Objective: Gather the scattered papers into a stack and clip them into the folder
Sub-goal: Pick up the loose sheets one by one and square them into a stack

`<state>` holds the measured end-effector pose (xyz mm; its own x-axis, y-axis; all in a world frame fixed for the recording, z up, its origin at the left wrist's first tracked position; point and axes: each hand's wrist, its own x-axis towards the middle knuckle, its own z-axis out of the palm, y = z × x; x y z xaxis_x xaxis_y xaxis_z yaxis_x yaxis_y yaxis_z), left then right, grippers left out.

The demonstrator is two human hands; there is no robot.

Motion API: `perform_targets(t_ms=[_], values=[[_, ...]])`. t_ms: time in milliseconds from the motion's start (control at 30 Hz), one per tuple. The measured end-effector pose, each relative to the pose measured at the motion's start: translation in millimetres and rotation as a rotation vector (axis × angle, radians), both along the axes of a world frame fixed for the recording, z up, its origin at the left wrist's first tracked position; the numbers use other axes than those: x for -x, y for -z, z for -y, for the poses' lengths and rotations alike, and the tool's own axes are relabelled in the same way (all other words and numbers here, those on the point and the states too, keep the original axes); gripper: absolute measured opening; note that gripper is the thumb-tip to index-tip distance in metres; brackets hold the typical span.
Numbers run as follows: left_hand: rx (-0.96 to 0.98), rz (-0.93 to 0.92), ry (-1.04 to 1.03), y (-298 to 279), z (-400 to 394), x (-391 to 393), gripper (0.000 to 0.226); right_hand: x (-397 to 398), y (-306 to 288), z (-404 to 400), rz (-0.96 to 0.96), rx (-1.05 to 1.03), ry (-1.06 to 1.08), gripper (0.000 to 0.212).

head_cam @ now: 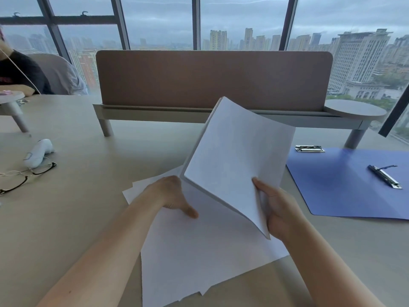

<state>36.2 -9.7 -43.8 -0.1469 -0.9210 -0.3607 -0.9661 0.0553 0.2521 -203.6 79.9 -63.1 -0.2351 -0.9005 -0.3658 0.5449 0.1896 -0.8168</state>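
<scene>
held stack: thick sheaf of white papers [234, 158] was tilted up off the table, lower corner low, top sheet curling at the far edge; probably raised so the edges could be squared.
right hand: right hand [280, 212] pinched the near right edge of the held stack, thumb on top, fingers under; it carried the weight.
left hand: left hand [171, 194] sat at the stack's left lower corner, thumb stretched toward the viewer, other fingers hidden behind the paper; looked like steadying the edge, exact finger pose not clear.
loose sheets: more white sheets [199, 251] lay fanned on the table right under and nearer than the held stack, corners misaligned; judged not yet gathered.
folder: blue folder [345, 191] lay open flat to the right of the held stack, well apart, likely left open ready to receive it.
clips: long spring clip [385, 176] on the folder's right part; second metal clip [309, 148] at the folder's far left corner, right of the stack's top.
table: beige table [88, 207] carried everything.
other: glasses [26, 176] and a white device [38, 152] far left of the stack; brown divider panel [212, 78] behind it; a seated person's arm at far left.
progress: gathering partly done, clipping not started.
</scene>
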Motion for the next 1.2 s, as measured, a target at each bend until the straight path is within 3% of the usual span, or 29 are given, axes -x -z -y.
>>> perform_targets(t_ms=[67,167,300,467,633,767,967,1200], values=[[0.019,-0.03,-0.01,-3.3,-2.5,-0.2,0.099,-1.3,-1.5,-0.8,-0.006,-0.005,0.0,0.037],[0.071,-0.204,-0.042,-2.2,1.7,-9.6,0.033,-0.4,-4.1,-2.1,-0.041,-0.014,0.02,0.034],[0.115,-0.463,-0.192,10.0,12.6,-36.2,0.013,-1.4,-7.9,-4.2,-0.122,-0.018,0.026,0.022],[-0.192,-0.937,-0.38,13.9,-4.1,-46.0,0.012,-2.1,-12.3,-7.7,-0.284,-0.053,0.0,0.015],[-0.326,-1.141,-0.382,9.9,-16.0,-44.1,0.025,-4.8,-10.4,-11.6,-0.374,-0.087,-0.101,0.008],[-0.351,-1.202,-0.383,11.0,-21.6,-32.2,0.03,-8.4,-6.7,-10.8,-0.395,-0.094,-0.141,0.013],[-0.294,-1.133,-0.302,14.3,-26.4,-21.6,0.021,-11.0,-4.5,-9.8,-0.452,-0.109,-0.189,0.013],[-0.386,-1.229,-0.307,12.6,-28.7,-23.8,0.022,-10.4,-4.8,-11.1,-0.564,-0.083,-0.221,0.008]])
